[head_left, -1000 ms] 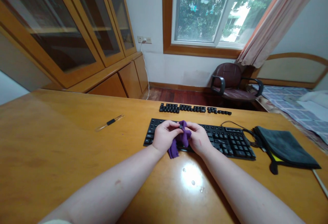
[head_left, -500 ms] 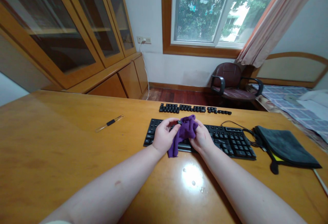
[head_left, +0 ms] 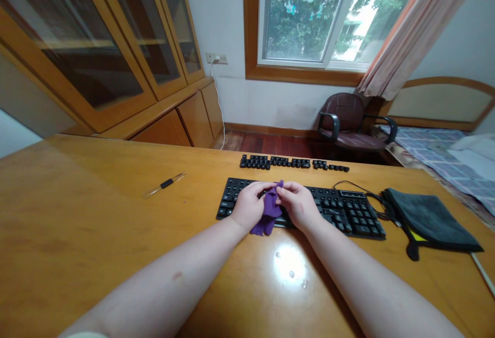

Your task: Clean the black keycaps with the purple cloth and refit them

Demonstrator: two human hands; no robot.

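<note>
Both hands meet over the black keyboard, which lies across the desk with some of its keycaps off. A crumpled purple cloth is bunched between them, its lower end hanging over the keyboard's front edge. My left hand is closed on the cloth's left side, fingertips pinched at its top. My right hand pinches the cloth from the right. Whatever the cloth may wrap at the fingertips is hidden. Beyond the keyboard, loose black keycaps stand in rows.
A slim clear tool with a black grip lies on the desk at left. To the right are a coiled cable and a dark grey pouch. An office chair stands past the desk.
The small dark keycap at my left fingertips is now out of sight behind cloth and fingers. My right hand has shifted its grip toward the left fingertips, and the cloth is bunched lower.
</note>
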